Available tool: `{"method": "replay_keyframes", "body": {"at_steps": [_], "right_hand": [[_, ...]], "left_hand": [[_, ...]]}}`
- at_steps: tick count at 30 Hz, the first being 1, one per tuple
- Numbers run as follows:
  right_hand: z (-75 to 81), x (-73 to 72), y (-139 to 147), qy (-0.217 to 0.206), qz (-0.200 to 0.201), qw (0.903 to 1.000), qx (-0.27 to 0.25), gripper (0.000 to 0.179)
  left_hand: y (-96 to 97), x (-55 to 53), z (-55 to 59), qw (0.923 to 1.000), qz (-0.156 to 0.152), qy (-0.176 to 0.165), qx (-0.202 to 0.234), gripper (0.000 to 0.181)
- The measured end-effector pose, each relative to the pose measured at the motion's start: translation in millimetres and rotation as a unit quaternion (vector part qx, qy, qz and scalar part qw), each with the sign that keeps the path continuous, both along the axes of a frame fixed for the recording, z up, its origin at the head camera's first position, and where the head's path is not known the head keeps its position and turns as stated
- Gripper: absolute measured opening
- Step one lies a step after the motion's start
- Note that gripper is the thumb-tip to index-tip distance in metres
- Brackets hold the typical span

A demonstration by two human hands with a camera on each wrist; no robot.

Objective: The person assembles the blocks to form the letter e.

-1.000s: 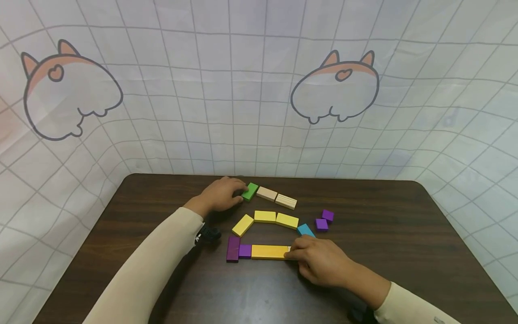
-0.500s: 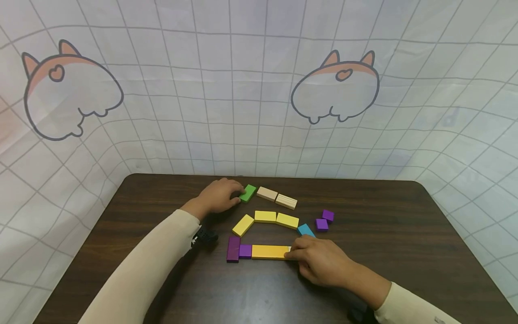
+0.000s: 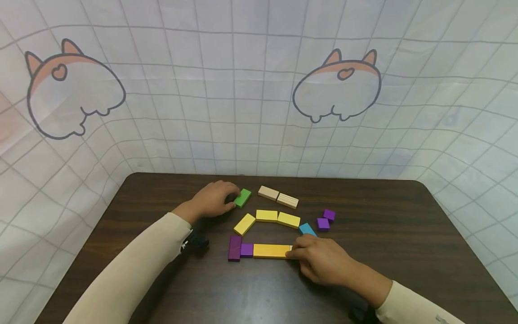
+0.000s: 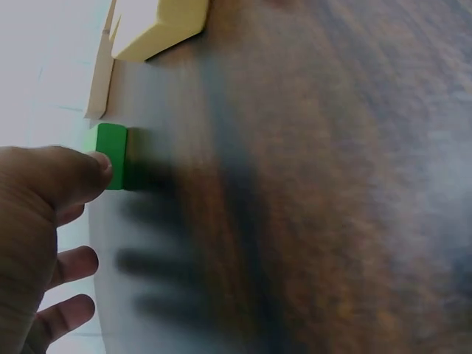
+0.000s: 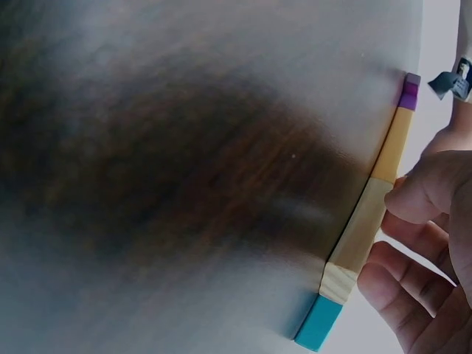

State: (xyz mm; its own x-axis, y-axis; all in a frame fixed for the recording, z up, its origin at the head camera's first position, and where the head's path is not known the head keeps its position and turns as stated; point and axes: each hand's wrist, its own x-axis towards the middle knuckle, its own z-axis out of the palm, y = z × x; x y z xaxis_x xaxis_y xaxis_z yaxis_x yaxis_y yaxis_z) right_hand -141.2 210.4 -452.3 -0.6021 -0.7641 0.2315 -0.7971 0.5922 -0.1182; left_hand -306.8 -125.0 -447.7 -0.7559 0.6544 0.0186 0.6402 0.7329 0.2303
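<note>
My left hand (image 3: 213,199) pinches a green block (image 3: 243,198) at the table's far left. In the left wrist view the thumb (image 4: 70,173) presses against one end of the green block. My right hand (image 3: 323,258) rests at the right end of a row of blocks, its fingertips touching a pale wooden block (image 5: 361,228) beside a long orange-yellow block (image 3: 271,251). It covers much of that end in the head view. Left along this row lie a small purple block (image 3: 247,250) and a dark purple block (image 3: 234,248). A blue block (image 3: 307,229) is partly behind the right hand.
Three yellow blocks (image 3: 266,216) form an arch behind the row. Two pale wooden blocks (image 3: 288,200) lie farther back, and two small purple blocks (image 3: 323,224) sit to the right. A white grid-patterned curtain (image 3: 243,90) hangs behind the dark wooden table (image 3: 404,247).
My left hand has drawn the green block left and slightly nearer, opening a gap from the pale wooden blocks. The right hand stays in place.
</note>
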Motion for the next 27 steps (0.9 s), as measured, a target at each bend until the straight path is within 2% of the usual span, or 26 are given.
{"method": "replay_keyframes", "body": {"at_steps": [5, 11, 20, 27], "right_hand": [[0.9, 0.6, 1.5, 0.001, 0.001, 1.0000, -0.004, 0.034], [0.6, 0.7, 1.4, 0.000, 0.006, 1.0000, -0.005, 0.034], [-2.1, -0.7, 3.2, 0.011, 0.004, 0.9999, -0.001, 0.033], [-1.3, -0.6, 2.9, 0.001, 0.005, 1.0000, 0.001, 0.033]], "left_hand": [[5.7, -5.3, 3.0, 0.9994, 0.013, -0.030, 0.013, 0.049], [11.2, -8.7, 4.2, 0.9975, 0.021, -0.067, 0.005, 0.055], [13.0, -9.6, 7.5, 0.9972, 0.025, -0.071, 0.009, 0.055], [10.6, -9.9, 4.6, 0.9974, 0.024, -0.067, 0.017, 0.051]]}}
